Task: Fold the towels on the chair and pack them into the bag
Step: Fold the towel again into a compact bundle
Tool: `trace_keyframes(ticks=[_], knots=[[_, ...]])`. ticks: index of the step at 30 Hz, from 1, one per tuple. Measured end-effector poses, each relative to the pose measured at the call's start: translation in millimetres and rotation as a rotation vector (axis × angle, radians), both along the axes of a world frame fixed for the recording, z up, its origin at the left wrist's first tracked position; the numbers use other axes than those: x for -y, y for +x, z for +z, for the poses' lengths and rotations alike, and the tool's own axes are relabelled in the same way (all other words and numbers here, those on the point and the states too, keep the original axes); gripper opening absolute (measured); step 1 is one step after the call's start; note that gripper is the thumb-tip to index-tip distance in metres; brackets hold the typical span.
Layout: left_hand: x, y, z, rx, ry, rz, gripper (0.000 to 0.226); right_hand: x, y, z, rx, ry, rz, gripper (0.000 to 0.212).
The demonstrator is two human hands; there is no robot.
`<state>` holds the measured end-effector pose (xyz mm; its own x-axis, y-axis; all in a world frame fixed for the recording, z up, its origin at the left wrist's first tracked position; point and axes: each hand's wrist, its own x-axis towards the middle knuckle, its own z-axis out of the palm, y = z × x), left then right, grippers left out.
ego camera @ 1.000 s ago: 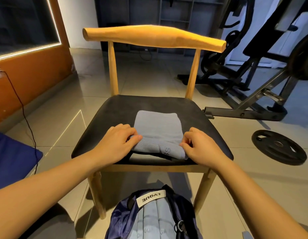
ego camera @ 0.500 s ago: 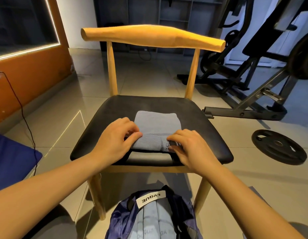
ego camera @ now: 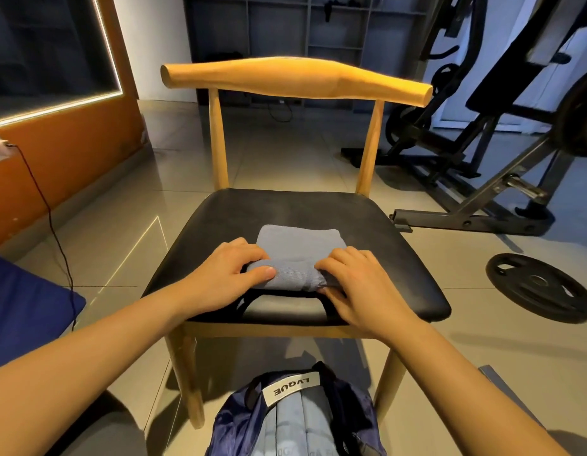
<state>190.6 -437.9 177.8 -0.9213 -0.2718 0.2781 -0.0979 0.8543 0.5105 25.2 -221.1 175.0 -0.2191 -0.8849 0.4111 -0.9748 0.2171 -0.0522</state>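
My right fingers point(ego camera: 343, 258) cover the right end of the towel point(ego camera: 298, 243); the bag point(ego camera: 239, 426) runs off the bottom edge, and its pale contents may be towels, lettering unreadable.

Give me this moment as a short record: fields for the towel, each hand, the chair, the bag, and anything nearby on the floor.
towel: blue-grey towel on the chair seat, far part flat, near edge bunched into a roll
left hand: left hand grips the roll's left end, thumb on top
right hand: right hand grips the roll's right end, fingers curled
chair: wooden chair with a black seat
bag: navy bag open on the floor in front of the chair, light blue cloth showing inside
floor: weight plate to the right of the chair
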Motion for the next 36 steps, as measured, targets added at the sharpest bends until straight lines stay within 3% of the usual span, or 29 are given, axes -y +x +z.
trace_keyframes(ticks=[4,7,13,18,21,25,29,32,34,36], knots=[[-4,-1,-4,-0.148,-0.340,-0.022,0.035,6,-9,8,0.192,0.055,-0.018,0.026],[-6,-3,-6,-0.140,-0.404,-0.044,0.044,13,-12,13,0.260,0.096,-0.056,0.024],[3,-17,3,-0.073,0.078,-0.025,0.015,9,-7,9,-0.031,0.028,-0.030,0.045],[7,-20,10,0.014,0.335,-0.084,0.014,11,-6,19,-0.048,0.083,-0.012,0.020],[13,-26,15,-0.061,0.386,-0.030,0.037,12,-7,23,0.004,0.139,0.020,0.011],[13,-31,24,-0.141,0.233,-0.016,0.034,24,-20,34,0.135,0.250,-0.016,0.020],[9,-31,15,-0.062,-0.047,-0.058,0.038,34,-25,29,0.171,0.237,-0.076,0.022],[14,-35,9,-0.033,0.017,-0.009,0.031,27,-23,21,0.042,0.074,-0.068,0.031],[13,-41,8,-0.002,0.005,0.024,0.029,22,-25,20,0.035,0.081,-0.046,0.048],[10,-47,5,0.020,-0.066,0.070,0.031,23,-29,16,0.069,0.127,-0.058,0.048]])
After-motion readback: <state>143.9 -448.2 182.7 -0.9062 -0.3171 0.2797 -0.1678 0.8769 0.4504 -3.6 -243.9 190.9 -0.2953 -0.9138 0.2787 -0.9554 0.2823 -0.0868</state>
